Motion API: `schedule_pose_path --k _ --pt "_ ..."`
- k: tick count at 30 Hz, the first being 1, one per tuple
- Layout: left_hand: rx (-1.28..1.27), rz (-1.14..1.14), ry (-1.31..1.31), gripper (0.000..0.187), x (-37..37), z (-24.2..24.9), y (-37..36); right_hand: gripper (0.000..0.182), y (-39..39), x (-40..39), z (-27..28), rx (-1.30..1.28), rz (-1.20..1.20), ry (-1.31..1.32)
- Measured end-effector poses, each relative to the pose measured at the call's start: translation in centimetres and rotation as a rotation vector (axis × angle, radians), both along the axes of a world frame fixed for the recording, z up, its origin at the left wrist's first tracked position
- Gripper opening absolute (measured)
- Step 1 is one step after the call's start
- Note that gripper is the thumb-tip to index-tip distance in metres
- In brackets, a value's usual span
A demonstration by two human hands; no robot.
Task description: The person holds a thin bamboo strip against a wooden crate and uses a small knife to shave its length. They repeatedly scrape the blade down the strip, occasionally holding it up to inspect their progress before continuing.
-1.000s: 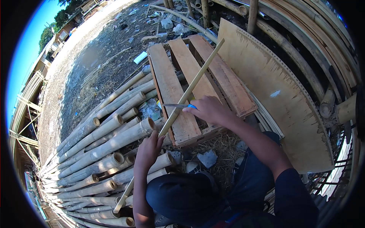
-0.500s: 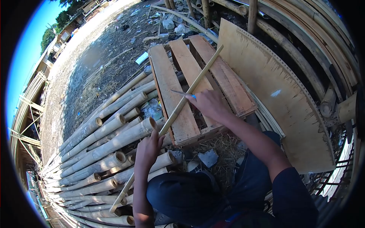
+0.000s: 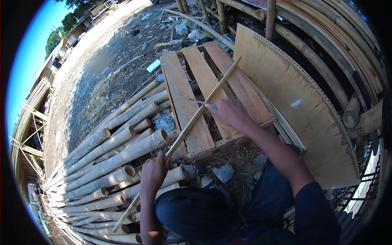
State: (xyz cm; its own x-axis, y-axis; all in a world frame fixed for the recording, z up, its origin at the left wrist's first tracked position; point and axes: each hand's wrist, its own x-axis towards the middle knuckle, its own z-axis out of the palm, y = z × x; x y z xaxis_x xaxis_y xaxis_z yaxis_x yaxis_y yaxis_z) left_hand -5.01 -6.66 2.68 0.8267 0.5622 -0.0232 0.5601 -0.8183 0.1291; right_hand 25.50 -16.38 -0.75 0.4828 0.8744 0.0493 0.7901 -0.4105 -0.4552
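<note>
The left hand [image 3: 154, 170] is closed around the strip [image 3: 191, 123], a long, narrow piece of pale wood or bamboo that slants across the view. The lower end of the strip lies beyond the left forearm, over the poles [image 3: 122, 153], and its upper end reaches past the slats of the pallet [image 3: 200, 65], close to the edge of the board [image 3: 294, 102]. The right hand [image 3: 229, 112] is wrapped around the blue handle of the knife [image 3: 197, 101], with the blade pointing left and meeting the strip above the pallet (whether the edge bites into the wood is too small to tell). The right hand is well apart from the left one, farther up the strip. The pallet sits ahead of the person, its rough planks set side by side with gaps between them. To its left, the round poles lie in a stack, their hollow cut ends facing the pallet, and crumpled plastic [image 3: 164, 121] is caught between the two. The board, a thin sheet with a ragged, stained surface, lies to the right, with several slats [image 3: 286, 128] between it and the pallet. Below the pallet, near the person's dark-clothed knees [image 3: 196, 208], a grey stone [image 3: 223, 173] rests beside scattered straw [image 3: 241, 161].
</note>
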Motion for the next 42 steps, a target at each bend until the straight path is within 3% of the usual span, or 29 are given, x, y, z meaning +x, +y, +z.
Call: schedule_pose_path --k 4,7,10,13,15,18,24,30,42 --pt "0.010 0.060 0.080 0.028 -4.0 0.8 -0.5 0.060 -0.5 6.2 -1.7 -0.020 -0.255 -0.068" --pt "0.060 0.081 0.080 0.028 -4.6 1.6 -1.1 0.063 -0.5 7.7 -3.2 0.043 -0.314 -0.038" --pt "-0.147 0.162 0.179 0.030 -3.3 2.8 -1.0 0.062 -0.2 6.7 -3.6 0.078 -0.311 -0.077" --pt "-0.162 0.100 0.022 0.040 -0.5 2.8 -0.5 0.061 0.0 6.0 -3.5 0.051 -0.314 -0.099" --pt "-0.030 -0.042 -0.026 0.050 2.6 2.8 0.3 0.061 -0.2 5.9 -3.0 0.021 -0.307 -0.085" --pt "-0.029 -0.169 -0.104 0.047 7.2 1.8 1.6 0.062 -0.5 6.1 -2.9 0.010 -0.294 -0.074" --pt "-0.013 -0.071 -0.032 0.035 13.0 -0.5 2.1 0.061 -0.6 6.0 -2.6 0.000 -0.306 -0.049" --pt "0.108 -0.030 -0.137 0.028 13.1 -2.3 1.7 0.063 -0.4 5.5 -1.4 0.035 -0.286 0.017" --pt "0.015 -0.087 -0.323 0.026 12.8 -2.9 1.4 0.064 -0.8 3.2 0.6 0.086 -0.186 0.074"
